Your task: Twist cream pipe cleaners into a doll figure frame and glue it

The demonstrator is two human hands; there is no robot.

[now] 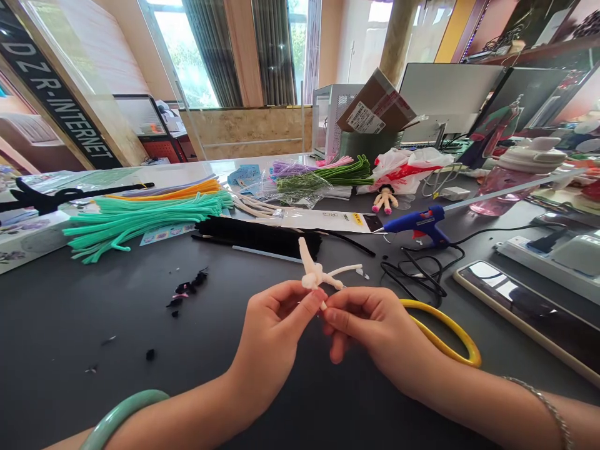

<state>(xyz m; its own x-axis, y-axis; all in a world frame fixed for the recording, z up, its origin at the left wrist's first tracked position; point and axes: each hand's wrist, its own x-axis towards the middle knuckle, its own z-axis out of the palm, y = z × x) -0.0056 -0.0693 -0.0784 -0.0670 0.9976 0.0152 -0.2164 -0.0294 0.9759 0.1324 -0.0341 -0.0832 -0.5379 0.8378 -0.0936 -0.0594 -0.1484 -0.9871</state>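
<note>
Above the dark table, a small cream-white figure (313, 275) of twisted pipe cleaners is held between my two hands. My left hand (276, 331) pinches its lower part between thumb and forefinger. The fingertips of my right hand (365, 322) close on the figure's lower end, right beside the left thumb. One thick limb points up and a thinner one sticks out to the right. Partly behind my right wrist lies a yellow loop-shaped handle (450, 325); the rest of that tool is hidden.
Bundles of mint pipe cleaners (154, 219), black pipe cleaners (253, 239) and green pipe cleaners (323, 175) lie behind my hands. A blue glue gun (417, 225) with its cord, a phone (529, 312) and a power strip (548, 262) are at right. Black scraps (187, 287) dot the left.
</note>
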